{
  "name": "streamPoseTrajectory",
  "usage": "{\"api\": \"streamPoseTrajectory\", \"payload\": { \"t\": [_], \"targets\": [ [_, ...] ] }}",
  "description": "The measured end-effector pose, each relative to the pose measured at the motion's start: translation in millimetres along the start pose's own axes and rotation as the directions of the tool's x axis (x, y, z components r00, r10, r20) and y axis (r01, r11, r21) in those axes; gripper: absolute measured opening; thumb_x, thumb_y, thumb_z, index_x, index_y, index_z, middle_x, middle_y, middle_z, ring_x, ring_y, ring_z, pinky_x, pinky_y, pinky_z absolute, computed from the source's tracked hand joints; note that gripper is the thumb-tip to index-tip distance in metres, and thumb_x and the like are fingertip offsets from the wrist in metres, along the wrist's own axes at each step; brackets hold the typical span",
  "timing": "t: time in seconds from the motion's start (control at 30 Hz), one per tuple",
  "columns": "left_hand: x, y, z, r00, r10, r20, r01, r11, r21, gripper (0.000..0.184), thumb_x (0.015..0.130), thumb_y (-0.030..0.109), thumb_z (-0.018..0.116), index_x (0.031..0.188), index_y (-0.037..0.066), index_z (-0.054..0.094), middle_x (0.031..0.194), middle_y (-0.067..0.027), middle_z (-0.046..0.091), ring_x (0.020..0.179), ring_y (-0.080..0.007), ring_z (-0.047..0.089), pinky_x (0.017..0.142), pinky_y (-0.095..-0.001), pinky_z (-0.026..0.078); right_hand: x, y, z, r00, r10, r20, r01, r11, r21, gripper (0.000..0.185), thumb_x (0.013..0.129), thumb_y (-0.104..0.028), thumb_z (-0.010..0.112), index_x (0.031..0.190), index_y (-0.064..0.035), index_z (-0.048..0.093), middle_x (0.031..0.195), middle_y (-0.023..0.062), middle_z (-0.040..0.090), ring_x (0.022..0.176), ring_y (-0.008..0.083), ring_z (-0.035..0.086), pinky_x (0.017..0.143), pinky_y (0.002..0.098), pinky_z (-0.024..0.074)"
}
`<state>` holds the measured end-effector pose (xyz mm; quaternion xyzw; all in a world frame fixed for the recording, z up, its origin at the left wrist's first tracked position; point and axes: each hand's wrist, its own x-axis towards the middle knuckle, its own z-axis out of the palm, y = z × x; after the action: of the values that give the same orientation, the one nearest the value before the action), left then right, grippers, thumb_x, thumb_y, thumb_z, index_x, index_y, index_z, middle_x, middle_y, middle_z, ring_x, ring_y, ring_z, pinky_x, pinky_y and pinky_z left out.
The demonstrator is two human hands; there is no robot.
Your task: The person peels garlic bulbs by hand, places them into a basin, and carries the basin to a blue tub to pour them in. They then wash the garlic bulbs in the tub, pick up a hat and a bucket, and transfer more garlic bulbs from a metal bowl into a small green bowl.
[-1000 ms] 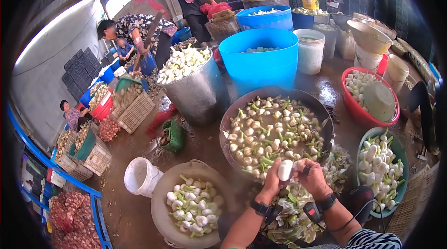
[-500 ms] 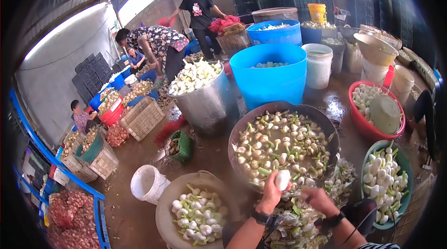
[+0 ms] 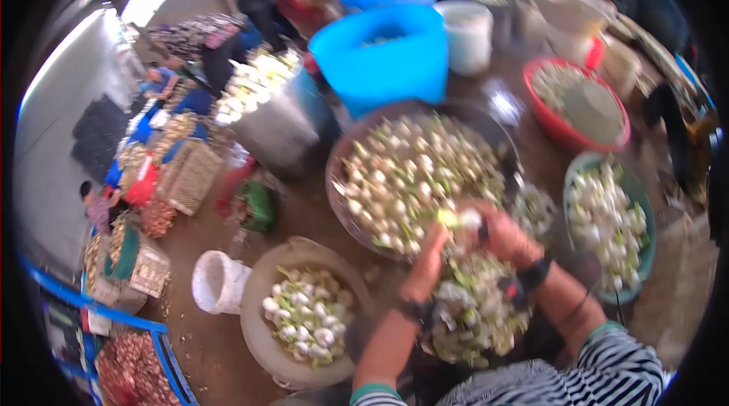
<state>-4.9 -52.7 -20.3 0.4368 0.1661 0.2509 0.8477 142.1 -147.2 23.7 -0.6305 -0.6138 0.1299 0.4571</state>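
Note:
My left hand (image 3: pixel 427 263) grips a white garlic bulb (image 3: pixel 470 219) with a pale green stem, held over the near edge of a wide dark tub (image 3: pixel 339 212). My right hand (image 3: pixel 510 236) is closed close beside the bulb. Something small and dark shows at its fingers, but blur hides what it is. Garlic bulbs (image 3: pixel 410 178) with short stems fill the tub. Below my hands lies a heap of peeled leaves and trimmings (image 3: pixel 482 307).
Left stands a beige basin (image 3: pixel 254 330) of white bulbs beside a white bucket (image 3: pixel 216 282). Right are a green basin (image 3: pixel 648 243) of bulbs and a red basin (image 3: pixel 619 140). Ahead stand a steel pot (image 3: pixel 277 129) and a blue tub (image 3: pixel 380 72). Several people work at the back left.
The view has tilted down and turned right. My right hand has come up to meet my left at the bulb, whose stem now shows between them.

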Motion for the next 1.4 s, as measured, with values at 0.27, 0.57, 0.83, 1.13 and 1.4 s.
{"api": "streamPoseTrajectory", "payload": {
  "t": [0.27, 0.57, 0.83, 1.13, 1.4],
  "targets": [
    [3.5, 17.4, -19.1, 0.855, -0.114, -0.506, 0.105, 0.993, -0.046, 0.018, 0.082, 0.02, 0.055, 0.093, 0.006, 0.056, 0.09, -0.0058, 0.06, 0.084, -0.0164, 0.056, 0.068, -0.0299, 0.043, -28.8, 25.1, -182.2, 0.696, 0.71, -0.108, -0.651, 0.688, 0.32, 0.042, 0.071, -0.007, 0.045, 0.112, -0.0101, 0.053, 0.093, 0.0047, 0.054, 0.078, 0.0156, 0.056, 0.057, 0.0312, 0.0535],
    [2.0, 6.5, 6.2, 0.895, -0.195, -0.402, 0.236, 0.97, 0.054, 0.017, 0.083, 0.019, 0.055, 0.093, 0.007, 0.06, 0.088, -0.0018, 0.06, 0.077, -0.0089, 0.054, 0.067, -0.0234, 0.043, -45.9, 134.1, -186.7, 0.757, 0.65, -0.067, -0.544, 0.571, -0.615, 0.029, 0.064, -0.008, 0.061, 0.092, -0.002, 0.061, 0.087, 0.0188, 0.061, 0.082, 0.0329, 0.059, 0.071, 0.0395, 0.0462],
    [19.3, -10.4, -12.7, 0.884, -0.329, -0.332, 0.357, 0.934, 0.026, 0.025, 0.086, 0.024, 0.055, 0.104, 0.007, 0.056, 0.096, 0.0025, 0.059, 0.088, -0.0058, 0.05, 0.076, -0.0216, 0.038, 152.7, 211.1, 86.8, 0.944, 0.167, 0.284, -0.108, 0.971, -0.213, 0.027, 0.071, -0.008, 0.053, 0.097, -0.0009, 0.056, 0.09, 0.0217, 0.06, 0.087, 0.0375, 0.057, 0.075, 0.04, 0.0458],
    [23.5, -2.2, -22.4, 0.876, -0.397, -0.276, 0.421, 0.906, 0.034, 0.023, 0.086, 0.023, 0.054, 0.104, 0.008, 0.056, 0.099, 0.0029, 0.058, 0.092, -0.005, 0.051, 0.08, -0.0219, 0.037, 164.8, 215.2, 152.4, 0.661, 0.576, 0.481, -0.255, 0.775, -0.578, 0.03, 0.066, -0.014, 0.057, 0.095, -0.0066, 0.06, 0.099, 0.0158, 0.06, 0.098, 0.0336, 0.053, 0.086, 0.048, 0.0371],
    [31.1, -9.8, -16.2, 0.887, -0.012, -0.461, 0.052, 0.996, 0.075, 0.069, 0.076, 0.006, 0.064, 0.134, 0.01, 0.026, 0.101, -0.0054, 0.055, 0.083, -0.0117, 0.056, 0.066, -0.0236, 0.047, 114.0, 84.8, 39.4, 0.891, 0.308, 0.334, -0.451, 0.691, 0.565, 0.028, 0.081, -0.017, 0.057, 0.1, 0.0029, 0.06, 0.081, 0.0019, 0.063, 0.073, 0.0123, 0.055, 0.066, 0.0289, 0.0453]
  ]
}}
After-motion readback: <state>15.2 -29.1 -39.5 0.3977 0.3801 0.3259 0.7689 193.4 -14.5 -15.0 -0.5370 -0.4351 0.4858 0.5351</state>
